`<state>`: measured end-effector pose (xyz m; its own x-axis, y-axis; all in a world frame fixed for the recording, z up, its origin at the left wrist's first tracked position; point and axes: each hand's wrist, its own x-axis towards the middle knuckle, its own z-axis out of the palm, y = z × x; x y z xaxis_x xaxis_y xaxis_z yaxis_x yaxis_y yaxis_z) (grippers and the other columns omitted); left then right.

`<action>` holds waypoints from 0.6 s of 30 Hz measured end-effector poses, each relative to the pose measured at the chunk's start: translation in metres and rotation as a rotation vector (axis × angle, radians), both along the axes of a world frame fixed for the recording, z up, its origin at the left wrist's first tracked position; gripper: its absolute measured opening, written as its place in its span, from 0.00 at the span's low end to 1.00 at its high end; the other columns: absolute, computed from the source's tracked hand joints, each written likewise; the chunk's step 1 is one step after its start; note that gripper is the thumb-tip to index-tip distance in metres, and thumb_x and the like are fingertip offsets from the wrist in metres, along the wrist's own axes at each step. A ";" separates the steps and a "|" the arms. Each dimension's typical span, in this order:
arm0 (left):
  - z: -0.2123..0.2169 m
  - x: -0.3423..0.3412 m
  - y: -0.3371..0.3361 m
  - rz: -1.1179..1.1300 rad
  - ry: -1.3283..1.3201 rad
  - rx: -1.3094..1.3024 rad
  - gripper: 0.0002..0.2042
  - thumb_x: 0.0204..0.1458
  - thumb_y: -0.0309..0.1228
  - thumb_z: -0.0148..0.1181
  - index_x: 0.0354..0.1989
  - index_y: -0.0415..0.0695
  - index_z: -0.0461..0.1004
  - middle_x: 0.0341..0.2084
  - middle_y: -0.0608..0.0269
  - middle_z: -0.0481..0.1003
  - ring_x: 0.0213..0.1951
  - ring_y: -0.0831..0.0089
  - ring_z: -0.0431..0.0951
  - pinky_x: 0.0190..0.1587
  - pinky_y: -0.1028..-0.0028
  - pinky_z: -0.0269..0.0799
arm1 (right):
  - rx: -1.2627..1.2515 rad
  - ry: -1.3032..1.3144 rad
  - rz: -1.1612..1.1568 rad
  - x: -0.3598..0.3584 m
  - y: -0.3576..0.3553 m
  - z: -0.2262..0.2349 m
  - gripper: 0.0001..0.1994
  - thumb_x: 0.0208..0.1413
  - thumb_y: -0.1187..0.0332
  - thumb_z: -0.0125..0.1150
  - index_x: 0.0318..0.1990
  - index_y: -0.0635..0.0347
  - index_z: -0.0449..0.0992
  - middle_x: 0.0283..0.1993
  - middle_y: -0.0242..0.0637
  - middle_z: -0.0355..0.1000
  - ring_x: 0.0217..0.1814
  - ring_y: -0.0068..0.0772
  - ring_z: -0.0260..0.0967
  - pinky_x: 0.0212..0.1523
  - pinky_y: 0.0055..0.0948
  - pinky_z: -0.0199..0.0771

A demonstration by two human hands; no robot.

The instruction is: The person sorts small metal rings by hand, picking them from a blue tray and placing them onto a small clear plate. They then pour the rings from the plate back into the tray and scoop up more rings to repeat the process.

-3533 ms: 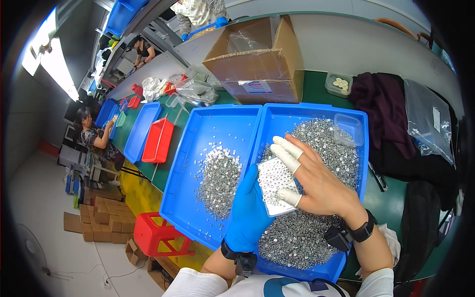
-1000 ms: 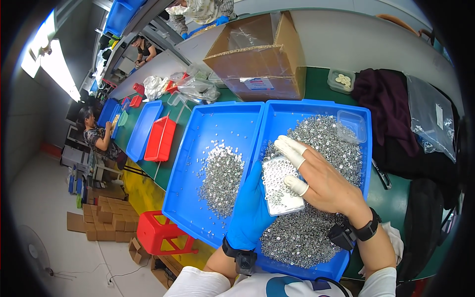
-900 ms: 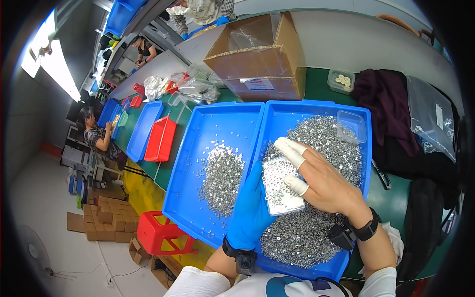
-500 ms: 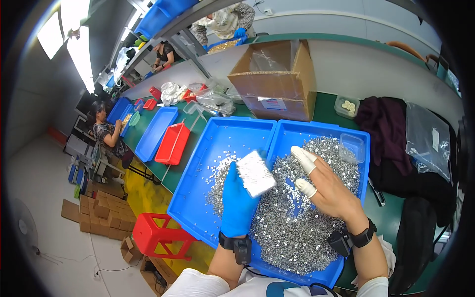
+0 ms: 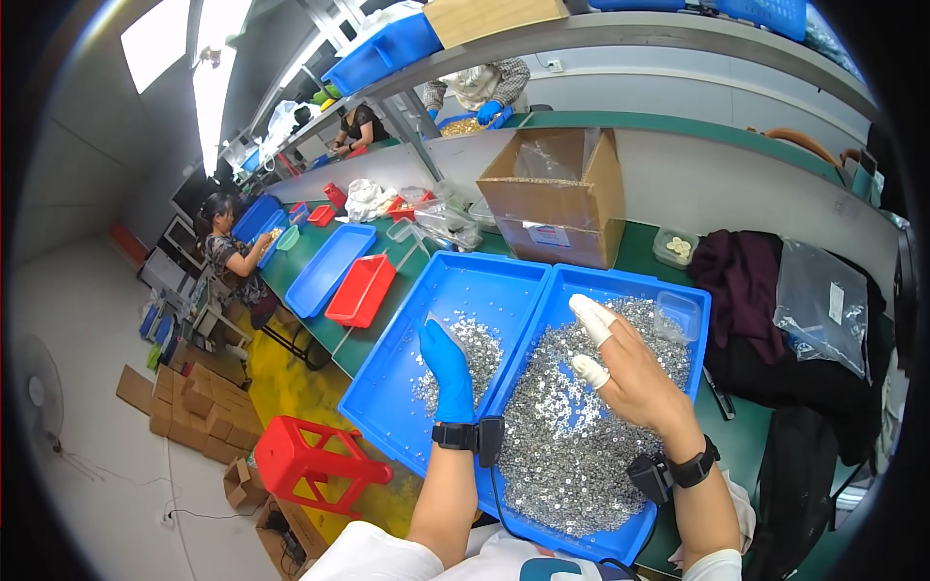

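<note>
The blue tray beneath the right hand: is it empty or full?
Partly full: small metal rings spread over most of the blue tray, with bare blue patches near the right hand.

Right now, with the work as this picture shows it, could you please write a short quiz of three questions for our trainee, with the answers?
1. True or false: the left hand wears a blue glove, while the right hand has white covers on some fingers.

2. Which place has the larger heap of small metal pieces?
A. the red bin
B. the left blue tray
C. the right blue tray

3. Fill in one colour: the stool is ____.

Key: 1. True. 2. C. 3. Red.
</note>
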<state>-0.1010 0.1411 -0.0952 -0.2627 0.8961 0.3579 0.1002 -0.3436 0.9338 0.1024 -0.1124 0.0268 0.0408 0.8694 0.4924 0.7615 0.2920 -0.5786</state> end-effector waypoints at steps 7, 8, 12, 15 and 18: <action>0.050 0.055 -0.102 -0.823 -0.598 -0.424 0.23 0.63 0.42 0.41 0.59 0.36 0.61 0.53 0.51 0.70 0.53 0.59 0.72 0.55 0.61 0.67 | -0.143 0.033 -0.161 0.003 0.014 -0.031 0.29 0.57 0.62 0.55 0.63 0.65 0.56 0.57 0.54 0.64 0.57 0.53 0.64 0.58 0.40 0.63; 0.046 0.062 -0.109 -0.926 -0.546 -0.482 0.24 0.63 0.43 0.41 0.61 0.37 0.59 0.56 0.50 0.67 0.56 0.59 0.69 0.59 0.60 0.63 | -0.240 0.082 -0.169 0.003 0.018 -0.035 0.29 0.55 0.63 0.56 0.62 0.66 0.58 0.53 0.54 0.67 0.52 0.53 0.67 0.54 0.40 0.67; 0.038 0.085 -0.132 -1.111 -0.510 -0.444 0.26 0.63 0.43 0.43 0.63 0.37 0.57 0.60 0.50 0.61 0.60 0.58 0.64 0.63 0.58 0.58 | -0.314 0.194 -0.182 0.027 0.023 -0.050 0.26 0.51 0.67 0.59 0.58 0.69 0.63 0.41 0.51 0.74 0.40 0.46 0.74 0.43 0.37 0.73; 0.030 0.094 -0.149 -1.156 -0.186 -0.298 0.27 0.62 0.43 0.45 0.63 0.37 0.56 0.62 0.50 0.59 0.62 0.58 0.61 0.63 0.58 0.56 | -0.189 0.363 -0.241 0.060 0.011 -0.036 0.23 0.51 0.70 0.60 0.55 0.69 0.66 0.35 0.45 0.76 0.34 0.37 0.75 0.38 0.32 0.74; 0.018 0.107 -0.164 -1.116 0.466 -0.092 0.27 0.60 0.43 0.47 0.63 0.37 0.56 0.62 0.48 0.58 0.64 0.58 0.57 0.63 0.58 0.56 | -0.067 0.591 -0.280 0.071 0.000 -0.022 0.20 0.52 0.73 0.58 0.54 0.68 0.68 0.34 0.39 0.75 0.34 0.28 0.74 0.37 0.26 0.73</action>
